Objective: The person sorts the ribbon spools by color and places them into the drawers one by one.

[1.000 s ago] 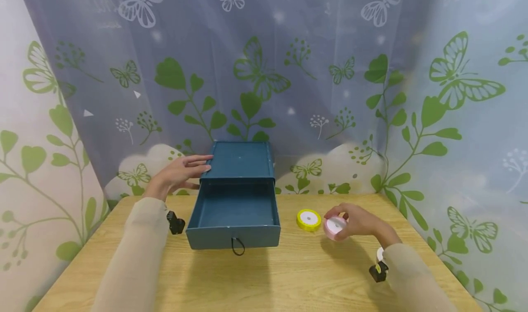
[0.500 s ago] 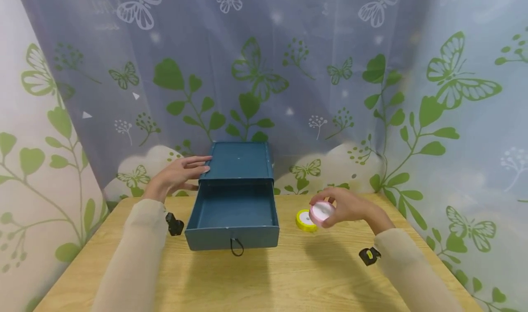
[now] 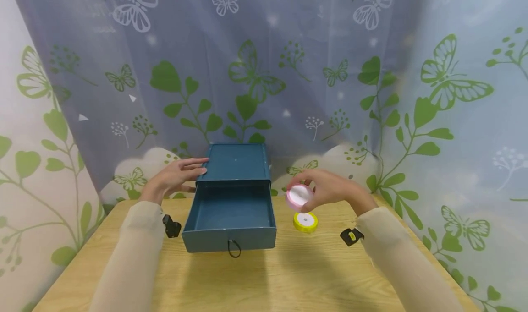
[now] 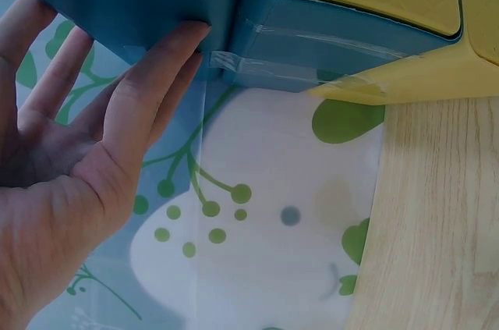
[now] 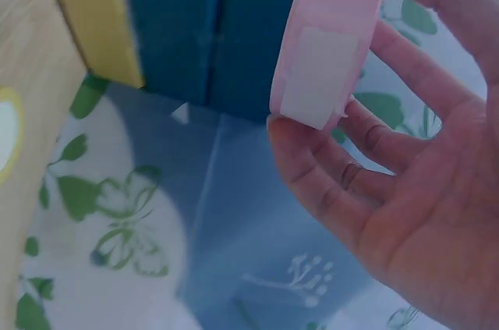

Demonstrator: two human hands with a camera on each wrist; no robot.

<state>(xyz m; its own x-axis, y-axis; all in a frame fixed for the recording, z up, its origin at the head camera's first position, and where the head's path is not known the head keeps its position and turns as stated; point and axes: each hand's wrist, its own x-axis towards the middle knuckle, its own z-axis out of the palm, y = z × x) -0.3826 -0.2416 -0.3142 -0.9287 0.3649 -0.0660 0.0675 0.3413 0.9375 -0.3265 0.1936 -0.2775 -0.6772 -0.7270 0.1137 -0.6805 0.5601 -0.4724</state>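
Note:
My right hand (image 3: 330,192) pinches a pink ribbon roll (image 3: 299,195) with a white face between thumb and fingers, raised above the table. In the right wrist view, a whitish label shows on the rim of the pink ribbon roll (image 5: 323,72). A yellow ribbon roll (image 3: 305,221) lies flat on the table, just below the held one in the head view. To the left, a blue drawer box (image 3: 236,165) has its top drawer (image 3: 229,238) pulled out, with a black loop on the front. My left hand (image 3: 171,179) rests its extended fingers against the box's left side.
A yellow section (image 4: 390,80) of the drawer unit sits between the blue part and the wooden table (image 3: 231,280). Behind and at both sides hangs a curtain (image 3: 301,83) with butterflies and leaves. Black wrist cameras hang from both sleeves.
My right hand has lifted the pink ribbon roll off the table and carried it left, past the yellow roll, toward the drawer. My left hand stays on the box.

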